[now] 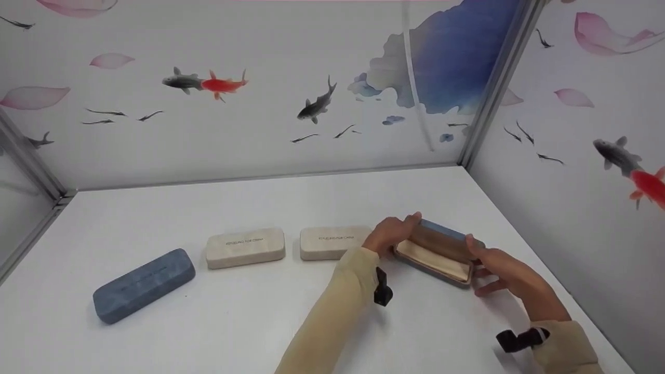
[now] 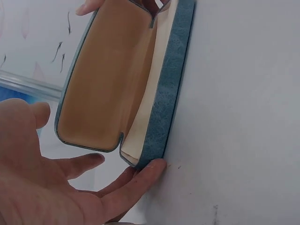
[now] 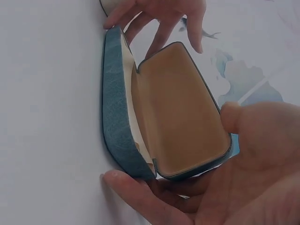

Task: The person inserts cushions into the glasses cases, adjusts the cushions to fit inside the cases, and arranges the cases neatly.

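A blue hard glasses case with a tan lining stands on the table at the right, its lid raised. My left hand is at its left end. In the left wrist view the fingertips of that hand touch the end of the base, with the thumb apart from the lid. My right hand grips the opposite end. Seen from the right wrist, its thumb lies on the lid's rim, other fingers of the hand pass behind the lid, and one reaches along the base's end. A cream cloth or liner shows inside the base.
A beige glasses case lies closed just left of my left hand, which partly covers it. Further left are another closed beige case and a closed blue case, set at a slant. Printed panels wall the white table's back and sides.
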### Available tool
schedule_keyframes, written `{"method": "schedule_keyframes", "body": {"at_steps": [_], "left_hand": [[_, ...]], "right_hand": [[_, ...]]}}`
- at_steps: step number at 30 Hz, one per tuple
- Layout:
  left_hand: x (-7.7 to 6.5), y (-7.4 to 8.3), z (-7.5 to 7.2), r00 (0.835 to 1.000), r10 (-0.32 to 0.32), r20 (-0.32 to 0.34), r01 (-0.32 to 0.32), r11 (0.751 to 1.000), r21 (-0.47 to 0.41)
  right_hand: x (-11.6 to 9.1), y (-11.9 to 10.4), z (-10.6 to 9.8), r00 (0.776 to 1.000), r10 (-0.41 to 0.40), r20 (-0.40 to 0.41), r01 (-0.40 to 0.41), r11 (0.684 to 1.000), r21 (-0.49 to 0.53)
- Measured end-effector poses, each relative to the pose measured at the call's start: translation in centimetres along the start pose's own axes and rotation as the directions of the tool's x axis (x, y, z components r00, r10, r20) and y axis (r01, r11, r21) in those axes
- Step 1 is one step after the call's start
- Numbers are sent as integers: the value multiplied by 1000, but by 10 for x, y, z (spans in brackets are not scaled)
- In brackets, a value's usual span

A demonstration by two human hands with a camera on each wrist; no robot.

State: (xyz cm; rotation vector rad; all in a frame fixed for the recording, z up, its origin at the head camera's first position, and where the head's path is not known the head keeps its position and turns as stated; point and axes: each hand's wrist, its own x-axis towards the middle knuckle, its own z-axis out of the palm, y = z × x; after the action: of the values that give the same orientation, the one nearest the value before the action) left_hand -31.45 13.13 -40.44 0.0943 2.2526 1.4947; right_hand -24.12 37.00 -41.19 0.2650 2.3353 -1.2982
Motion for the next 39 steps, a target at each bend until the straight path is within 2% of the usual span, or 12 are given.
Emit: {"method": "schedule_keyframes", "body": {"at_steps": [5, 9, 13, 19, 27, 33, 36, 39], "left_hand": [[-2, 1, 7, 999, 1, -32, 0, 999, 51], [-3, 2, 7, 999, -3, -36, 5, 999, 47], [-3, 3, 3, 999, -32, 2, 32, 999, 10], [1, 7, -1, 993, -86, 75, 87, 996, -13], [3, 8, 0, 989, -83, 119, 79, 996, 37], [-2, 8, -3, 987, -70, 142, 65, 997, 40], [-2, 7, -4, 989, -70, 131, 59, 995, 80], [0, 6, -4, 992, -72, 108, 51, 982, 180]], "right_hand": [[0, 0, 1, 1000, 0, -2, 0, 1000, 0], [1, -1, 1, 1000, 7, -14, -7, 999, 54], [3, 1, 2, 1000, 9, -20, -7, 993, 117], [6, 5, -3, 1000, 5, 24, -9, 986, 166], [6, 5, -7, 999, 4, 53, -16, 972, 235], [7, 5, -9, 997, -35, 73, 16, 968, 249], [8, 7, -9, 995, -50, 83, 28, 968, 250], [8, 8, -9, 994, -67, 86, 44, 969, 242]]}}
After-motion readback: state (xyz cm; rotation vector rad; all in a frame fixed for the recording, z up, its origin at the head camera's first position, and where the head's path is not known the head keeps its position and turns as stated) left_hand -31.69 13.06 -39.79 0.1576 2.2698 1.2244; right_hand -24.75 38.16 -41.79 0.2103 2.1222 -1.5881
